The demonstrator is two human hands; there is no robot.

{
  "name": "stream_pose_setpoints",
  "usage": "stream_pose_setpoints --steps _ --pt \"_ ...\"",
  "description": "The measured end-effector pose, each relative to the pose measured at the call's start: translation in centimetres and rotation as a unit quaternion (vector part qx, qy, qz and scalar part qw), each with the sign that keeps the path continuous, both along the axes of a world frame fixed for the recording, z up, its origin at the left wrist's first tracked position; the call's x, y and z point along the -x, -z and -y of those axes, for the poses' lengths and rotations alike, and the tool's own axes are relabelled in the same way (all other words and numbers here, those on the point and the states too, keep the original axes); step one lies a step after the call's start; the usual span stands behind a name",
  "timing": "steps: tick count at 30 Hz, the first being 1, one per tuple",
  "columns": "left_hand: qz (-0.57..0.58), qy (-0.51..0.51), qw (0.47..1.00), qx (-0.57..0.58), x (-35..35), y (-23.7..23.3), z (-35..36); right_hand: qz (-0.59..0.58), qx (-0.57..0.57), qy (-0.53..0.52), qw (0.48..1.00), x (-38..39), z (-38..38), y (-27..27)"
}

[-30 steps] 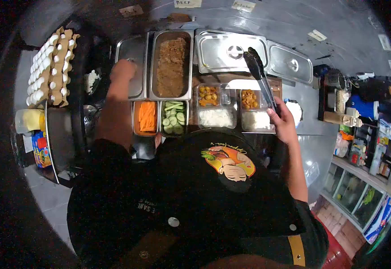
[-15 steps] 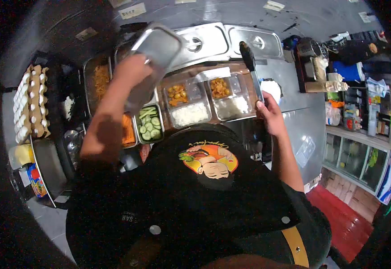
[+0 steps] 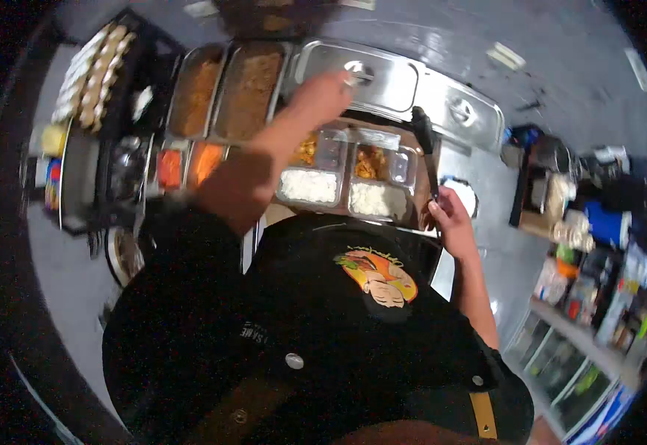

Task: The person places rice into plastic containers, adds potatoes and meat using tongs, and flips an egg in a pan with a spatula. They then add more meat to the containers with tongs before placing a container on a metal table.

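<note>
My left hand (image 3: 325,96) reaches across to a steel pan lid (image 3: 394,81), fingers closed at its raised handle. The lid lies flat over the back row. Its forearm passes in front of a takeaway container with white rice (image 3: 309,185) and an orange-brown food, partly hiding it. Beside that is a second clear container with rice (image 3: 377,200) and similar food (image 3: 371,162). My right hand (image 3: 453,215) grips a long utensil with a black end (image 3: 422,126), which points up and away, just right of the second container.
Two open pans, one of orange shreds (image 3: 203,89) and one of brown food (image 3: 251,89), stand at left. Nearer are red (image 3: 169,169) and orange (image 3: 208,162) foods. Another lid (image 3: 463,115) lies right. Egg trays (image 3: 101,78) stand far left; a stocked shelf (image 3: 583,215) is right.
My left hand has moved right with the tilted lid, which now lies flat. The pan of brown food is uncovered. The view has turned; my right hand keeps the utensil.
</note>
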State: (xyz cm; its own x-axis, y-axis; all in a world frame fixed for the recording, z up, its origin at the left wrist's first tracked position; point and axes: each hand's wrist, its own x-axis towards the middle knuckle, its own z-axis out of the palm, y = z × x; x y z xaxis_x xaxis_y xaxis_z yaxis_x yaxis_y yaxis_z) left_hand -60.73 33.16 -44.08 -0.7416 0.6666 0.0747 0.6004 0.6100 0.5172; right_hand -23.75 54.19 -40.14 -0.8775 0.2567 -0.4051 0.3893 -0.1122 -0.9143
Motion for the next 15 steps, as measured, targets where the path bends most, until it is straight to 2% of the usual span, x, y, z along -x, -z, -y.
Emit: stream_pose_setpoints --steps 1,2,3,4,5,6,7,8,10,12,13,14,15 --pt "0.023 -0.013 0.999 -0.026 -3.6 -3.4 1.7 -0.003 0.009 -0.027 1.000 1.2 -0.7 0.3" --pt "0.080 -0.040 0.995 -0.039 -6.5 -4.3 3.4 0.016 -0.029 -0.065 0.997 2.5 -1.1 0.3" --pt "0.080 -0.030 0.996 -0.037 -8.8 -2.7 5.5 0.035 -0.067 -0.103 0.992 3.8 -1.2 0.1" --pt "0.145 -0.048 0.988 0.004 -15.3 -2.4 9.9 0.018 -0.131 -0.169 0.977 6.6 -0.6 -0.5" --pt "0.093 -0.032 0.995 -0.029 -18.7 2.6 13.2 -0.004 -0.195 -0.228 0.954 9.6 0.0 -1.1" --pt "0.128 -0.028 0.991 -0.010 -21.4 2.9 15.7 -0.052 -0.264 -0.256 0.929 11.9 0.6 -0.5" --pt "0.193 -0.014 0.981 0.006 -23.8 6.1 19.3 -0.105 -0.330 -0.280 0.895 14.2 1.4 0.0" --pt "0.261 0.001 0.965 0.023 -25.9 8.3 22.7 -0.022 -0.373 -0.340 0.863 16.9 4.1 -5.7" --pt "0.339 -0.164 0.923 0.083 -31.6 6.2 26.7 -0.049 -0.481 -0.398 0.780 22.3 7.2 -6.0" --pt "0.320 -0.236 0.896 0.195 -37.6 10.9 32.8 -0.095 -0.554 -0.447 0.696 27.5 10.5 -6.4" --pt "0.280 -0.279 0.903 0.166 -41.5 13.3 35.9 -0.129 -0.588 -0.451 0.659 30.1 11.6 -5.7" --pt "0.237 -0.320 0.906 0.139 -44.9 14.5 38.3 -0.072 -0.600 -0.453 0.656 34.0 13.0 -3.6" --pt "0.175 -0.326 0.923 0.105 -48.2 15.3 40.2 -0.127 -0.615 -0.463 0.626 36.5 13.8 -1.5"
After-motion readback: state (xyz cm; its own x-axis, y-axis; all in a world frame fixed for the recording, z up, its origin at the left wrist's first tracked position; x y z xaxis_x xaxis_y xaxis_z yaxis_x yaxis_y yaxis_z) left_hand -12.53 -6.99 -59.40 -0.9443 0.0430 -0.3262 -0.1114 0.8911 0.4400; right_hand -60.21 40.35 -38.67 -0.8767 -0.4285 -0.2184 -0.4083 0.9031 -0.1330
